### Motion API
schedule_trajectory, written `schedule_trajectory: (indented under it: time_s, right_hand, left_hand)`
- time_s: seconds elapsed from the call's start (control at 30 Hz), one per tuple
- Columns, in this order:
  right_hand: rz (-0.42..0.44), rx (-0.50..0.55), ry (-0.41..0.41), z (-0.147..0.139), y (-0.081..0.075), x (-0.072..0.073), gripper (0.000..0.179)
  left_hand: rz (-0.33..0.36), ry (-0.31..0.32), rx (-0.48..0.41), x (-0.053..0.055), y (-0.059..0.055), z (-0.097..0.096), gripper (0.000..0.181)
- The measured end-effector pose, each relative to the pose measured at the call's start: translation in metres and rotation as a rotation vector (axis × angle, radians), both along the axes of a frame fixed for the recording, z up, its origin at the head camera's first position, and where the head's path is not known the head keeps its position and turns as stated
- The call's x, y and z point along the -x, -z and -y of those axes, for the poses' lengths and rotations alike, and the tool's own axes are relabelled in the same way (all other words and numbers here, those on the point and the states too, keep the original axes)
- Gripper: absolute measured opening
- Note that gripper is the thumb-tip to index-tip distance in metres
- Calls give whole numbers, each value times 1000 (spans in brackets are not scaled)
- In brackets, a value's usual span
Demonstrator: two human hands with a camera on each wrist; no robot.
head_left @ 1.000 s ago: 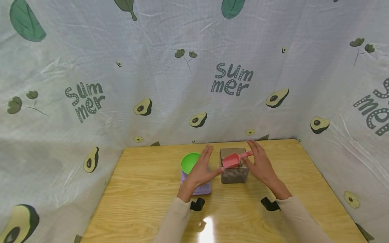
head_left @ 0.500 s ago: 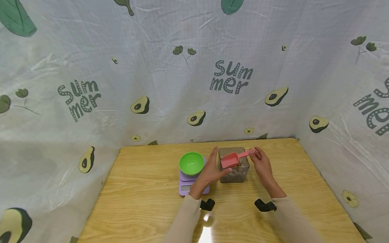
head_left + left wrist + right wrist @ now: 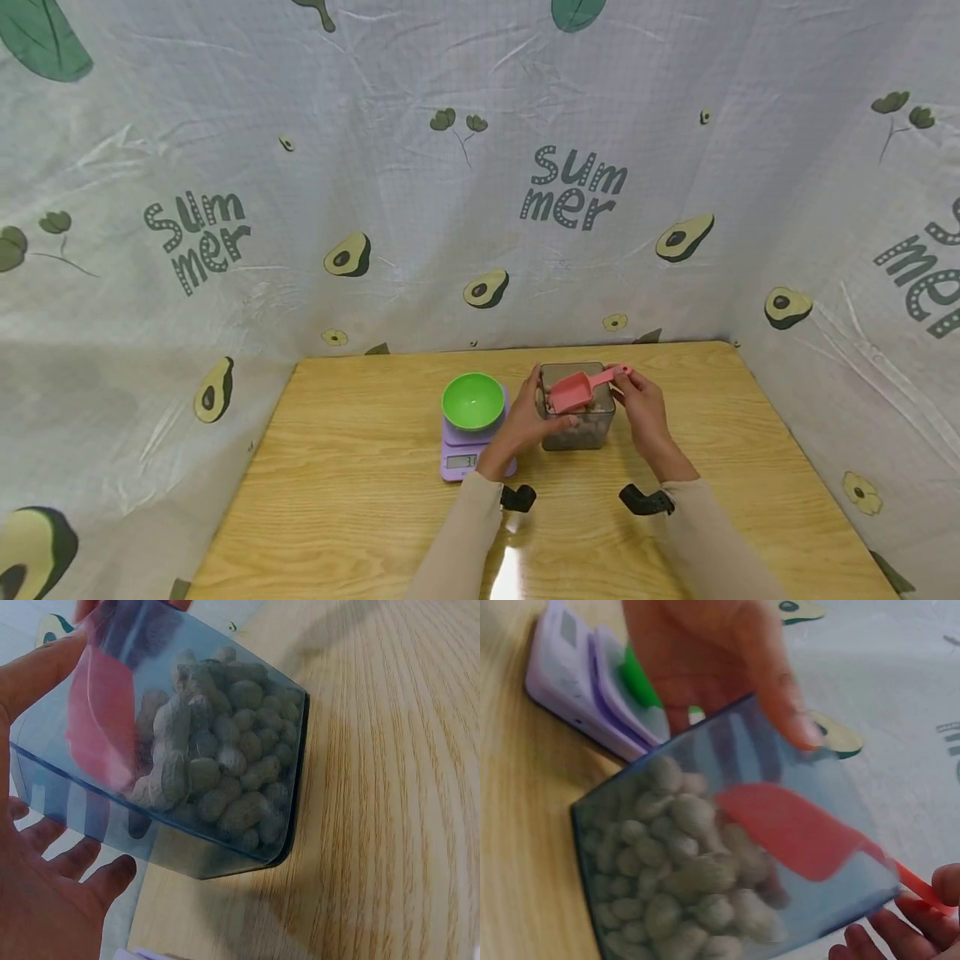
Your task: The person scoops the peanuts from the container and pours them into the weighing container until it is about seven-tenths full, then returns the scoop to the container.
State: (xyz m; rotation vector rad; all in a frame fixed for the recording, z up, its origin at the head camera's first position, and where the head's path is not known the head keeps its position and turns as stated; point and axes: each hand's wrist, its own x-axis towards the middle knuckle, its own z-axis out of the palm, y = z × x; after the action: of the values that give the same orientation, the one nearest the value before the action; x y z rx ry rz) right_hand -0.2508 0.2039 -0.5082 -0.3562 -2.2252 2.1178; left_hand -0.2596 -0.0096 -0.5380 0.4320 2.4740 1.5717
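A see-through square container [image 3: 577, 433] partly filled with unshelled peanuts [image 3: 240, 750] stands on the table. My left hand [image 3: 522, 423] holds its left corner, the thumb against the near wall and the fingers spread along the left side. In the container's mouth lies a pink scoop [image 3: 572, 392], its bowl on top of the peanuts and its handle slanting out over the right back rim. My right hand [image 3: 643, 414] pinches that handle near its end, with the other fingers close to the container's right wall.
Left of the container, a green bowl [image 3: 473, 402] sits on a lilac kitchen scale [image 3: 454, 473] whose display is lit. The wooden table [image 3: 360, 467] meets a printed cloth backdrop [image 3: 420, 250] at the back and sides.
My left hand has moved right, off the scale and bowl, onto the container. The right hand's spread fingers have closed on the scoop handle, and the handle has tilted up slightly.
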Motion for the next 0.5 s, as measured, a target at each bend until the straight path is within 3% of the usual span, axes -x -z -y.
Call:
schedule_trajectory:
  time_s: [0.13,0.37,0.5]
  right_hand:
    - [-63,-45,41,-4,-14,-3,50]
    - [-183,-131,36,-7,-30,-5,45]
    - [-339,-316,56,0,-36,-5,35]
  left_hand:
    - [-8,-1,-10,0,1,1,112]
    - [-6,-11,-1,1,2,1,111]
    - [-3,-14,11,1,1,0,111]
